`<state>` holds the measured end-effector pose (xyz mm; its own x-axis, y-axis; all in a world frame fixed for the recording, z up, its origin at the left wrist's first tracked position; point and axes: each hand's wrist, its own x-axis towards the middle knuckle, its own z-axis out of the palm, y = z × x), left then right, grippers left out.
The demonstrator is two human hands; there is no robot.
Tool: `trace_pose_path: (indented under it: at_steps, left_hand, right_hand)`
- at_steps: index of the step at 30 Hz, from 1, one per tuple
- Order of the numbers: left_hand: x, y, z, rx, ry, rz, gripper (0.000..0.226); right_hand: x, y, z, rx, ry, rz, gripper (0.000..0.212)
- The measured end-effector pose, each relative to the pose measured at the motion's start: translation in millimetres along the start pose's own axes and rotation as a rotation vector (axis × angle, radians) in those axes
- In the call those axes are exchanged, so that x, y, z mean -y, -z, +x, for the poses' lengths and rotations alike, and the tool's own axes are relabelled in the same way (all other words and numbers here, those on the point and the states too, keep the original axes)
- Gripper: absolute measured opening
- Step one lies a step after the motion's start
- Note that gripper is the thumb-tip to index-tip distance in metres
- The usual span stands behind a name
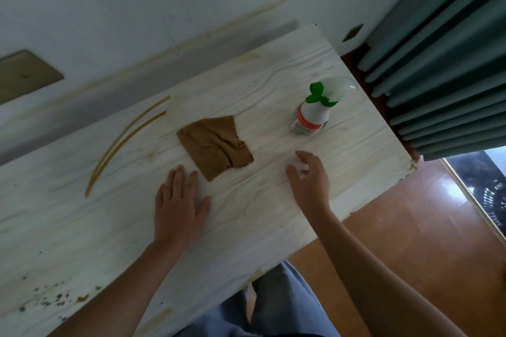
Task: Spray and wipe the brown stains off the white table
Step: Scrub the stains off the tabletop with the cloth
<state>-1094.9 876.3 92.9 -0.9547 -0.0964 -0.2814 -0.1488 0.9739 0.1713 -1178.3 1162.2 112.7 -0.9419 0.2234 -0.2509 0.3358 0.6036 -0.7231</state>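
A white table by a wall, with two bare hands over it.

On the left hand the fingers are straight and lie flat on the table, just beside the near corner of the brown cloth. On the right hand the fingers are bent a little and loose, and they hold nothing. This hand is near the bottle but does not touch it. The bottle stands upright, right of the cloth. Two long curved brown stains lie left of the cloth. Small brown spots sit by the table's near left edge. A green curtain hangs on the right.
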Motion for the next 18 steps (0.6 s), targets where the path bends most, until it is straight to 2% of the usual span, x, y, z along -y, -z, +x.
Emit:
trace_pose_path:
  at_steps: [4,6,9,12,18]
  left_hand:
    - [0,4,0,-0.011,-0.002,-0.005,0.073]
    - [2,5,-2,-0.030,0.008,0.006,0.072]
    - [9,6,-3,-0.039,0.014,0.036,0.074]
    - [18,7,-1,-0.038,0.040,0.049,0.075]
    - [24,5,1,-0.028,0.095,-0.009,0.077]
  right_hand:
    - [30,-33,-13,0.233,0.302,-0.149,0.044]
    - [52,-54,-13,0.310,0.471,-0.199,0.049]
    - [77,-89,-5,0.403,0.619,-0.324,0.057]
    - [80,-113,13,0.418,0.652,-0.550,0.061]
    - [93,-118,79,0.268,0.535,-0.603,0.066]
